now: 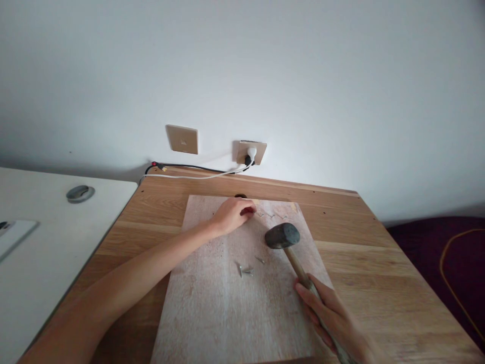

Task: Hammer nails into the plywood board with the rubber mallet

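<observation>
A: Plain white wall behind; oak-grain table (379,263) carries a pale, rough plywood board (227,313). Where's your hammer (282,235)?

B: On the board's right half. Your right hand (333,316) is wrapped round the smooth wooden handle low down. The dark head looks heavy, so judge it top-loaded; hold near the end for swing, higher for control.

A: Left hand (233,213)?

B: At the board's far edge, fingertips pinched, likely on a nail; too small to tell. Loose nails (246,268) lie mid-board: thin, stiff, slippery.
</observation>
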The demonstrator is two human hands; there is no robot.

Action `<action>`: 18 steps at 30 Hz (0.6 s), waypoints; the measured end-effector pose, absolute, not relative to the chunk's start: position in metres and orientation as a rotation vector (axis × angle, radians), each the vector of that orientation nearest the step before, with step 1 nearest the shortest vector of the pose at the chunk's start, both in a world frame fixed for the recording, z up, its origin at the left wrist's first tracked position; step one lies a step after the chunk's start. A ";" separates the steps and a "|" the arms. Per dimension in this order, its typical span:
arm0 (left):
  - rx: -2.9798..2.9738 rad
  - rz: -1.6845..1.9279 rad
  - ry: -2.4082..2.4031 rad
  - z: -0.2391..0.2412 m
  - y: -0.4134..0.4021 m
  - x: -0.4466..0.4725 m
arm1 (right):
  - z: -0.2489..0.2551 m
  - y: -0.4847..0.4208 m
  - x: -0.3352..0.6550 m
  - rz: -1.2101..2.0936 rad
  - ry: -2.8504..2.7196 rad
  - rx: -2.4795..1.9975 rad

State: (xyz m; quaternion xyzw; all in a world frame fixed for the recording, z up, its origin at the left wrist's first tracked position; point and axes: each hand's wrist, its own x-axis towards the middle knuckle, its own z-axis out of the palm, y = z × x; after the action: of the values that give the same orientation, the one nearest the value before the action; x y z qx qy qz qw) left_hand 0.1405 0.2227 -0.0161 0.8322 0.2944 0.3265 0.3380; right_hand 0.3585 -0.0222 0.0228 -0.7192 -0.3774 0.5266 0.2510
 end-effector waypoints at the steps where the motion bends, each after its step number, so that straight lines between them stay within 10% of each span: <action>1: 2.143 0.855 0.772 -0.017 0.222 0.140 | 0.021 -0.023 0.359 1.431 -1.019 -1.951; 18: 2.309 0.828 0.809 -0.012 0.220 0.140 | 0.018 -0.025 0.363 1.448 -1.038 -1.921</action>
State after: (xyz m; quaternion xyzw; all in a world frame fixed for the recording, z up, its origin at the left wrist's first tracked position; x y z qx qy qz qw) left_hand 0.1400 0.2204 -0.0117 0.8594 0.3010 0.3080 0.2756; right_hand 0.3625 -0.0248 0.0178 -0.7084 -0.3829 0.5339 0.2577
